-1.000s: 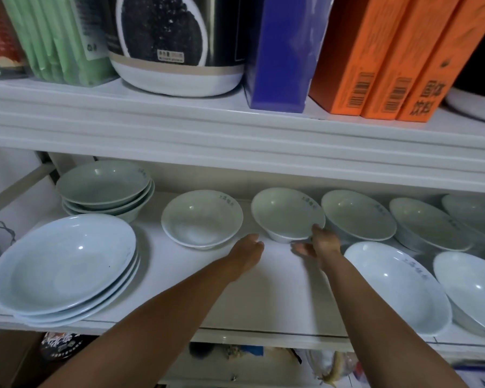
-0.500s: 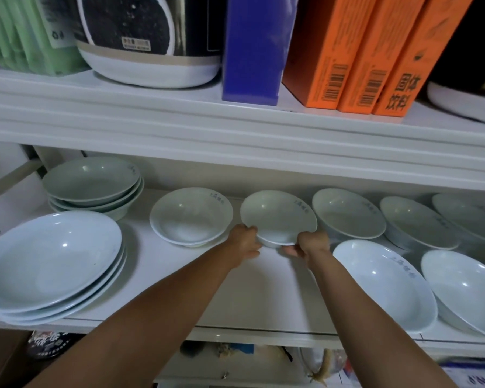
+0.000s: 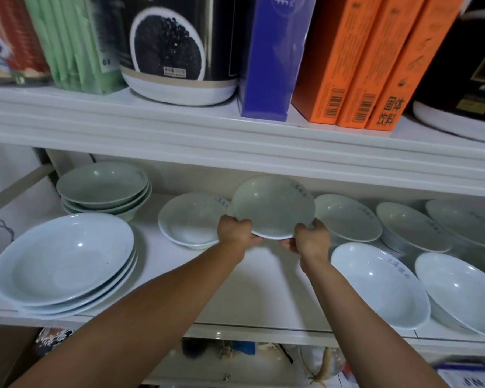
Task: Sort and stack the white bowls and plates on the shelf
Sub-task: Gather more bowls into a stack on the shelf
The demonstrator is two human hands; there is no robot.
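1. Left hand (image 3: pixel 235 230) and right hand (image 3: pixel 311 238) gripping near rim of one white bowl (image 3: pixel 272 206).
2. Bowl tilted, lifted off shelf (image 3: pixel 263 289), overlapping single bowl (image 3: pixel 191 219) at left.
3. Stacked bowls (image 3: pixel 104 189) and stacked plates (image 3: pixel 65 259) further left.

Upper shelf: green packets (image 3: pixel 73 49), black canister (image 3: pixel 177 46), blue box (image 3: pixel 272 54), three orange boxes (image 3: pixel 375 60).

On the rightmost orange box (image 3: pixel 403 68) we read the characters 固体饮料, and barcodes mark its two orange neighbours (image 3: pixel 345 60). The held bowl (image 3: pixel 272 207) carries small grey characters we cannot make out.
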